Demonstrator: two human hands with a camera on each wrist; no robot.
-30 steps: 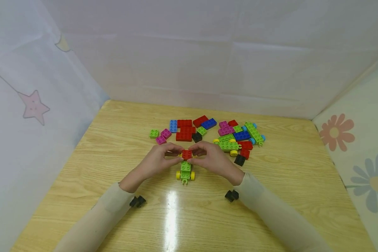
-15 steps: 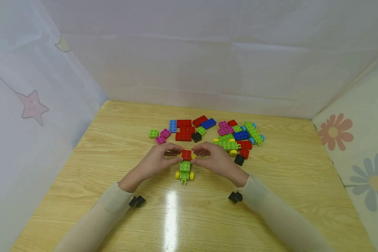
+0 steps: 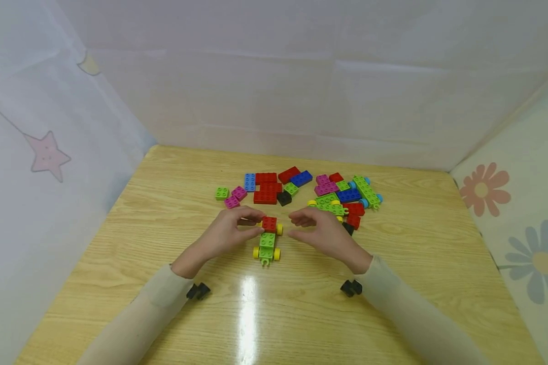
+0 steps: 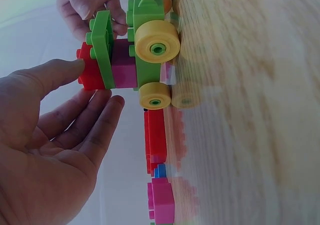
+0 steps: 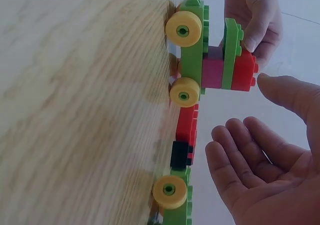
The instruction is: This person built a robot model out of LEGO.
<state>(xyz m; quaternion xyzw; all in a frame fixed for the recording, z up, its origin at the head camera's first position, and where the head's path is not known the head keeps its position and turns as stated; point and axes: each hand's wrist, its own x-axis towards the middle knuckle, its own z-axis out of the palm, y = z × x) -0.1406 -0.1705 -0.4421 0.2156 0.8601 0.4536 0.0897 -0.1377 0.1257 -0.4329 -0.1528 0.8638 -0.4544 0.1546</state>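
Observation:
A toy-brick vehicle stands on the table near the middle of the head view. Its green wheeled base (image 3: pixel 266 253) has yellow wheels (image 4: pixel 157 41). On the base sit a magenta brick (image 4: pixel 124 65), a green plate (image 5: pixel 229 55) and, topmost, a red brick (image 3: pixel 269 224). My left hand (image 3: pixel 228 230) holds the red brick at its left side, thumb at the near corner and fingers at the far one. To the right of the vehicle is my right hand (image 3: pixel 326 235), apart from it, fingers loosely bent with nothing between them.
Behind the hands lie several loose bricks, among them a large red brick (image 3: pixel 266 196), a blue brick (image 3: pixel 301 178) and a black brick (image 3: pixel 284 198). Another green wheeled base (image 3: pixel 367 191) with light blue wheels lies farther right. White cloth (image 3: pixel 274 101) hangs behind the table.
My right hand has let go of the red brick and moved off to the right. My left hand stays at the brick, and the vehicle stands nearly where it was.

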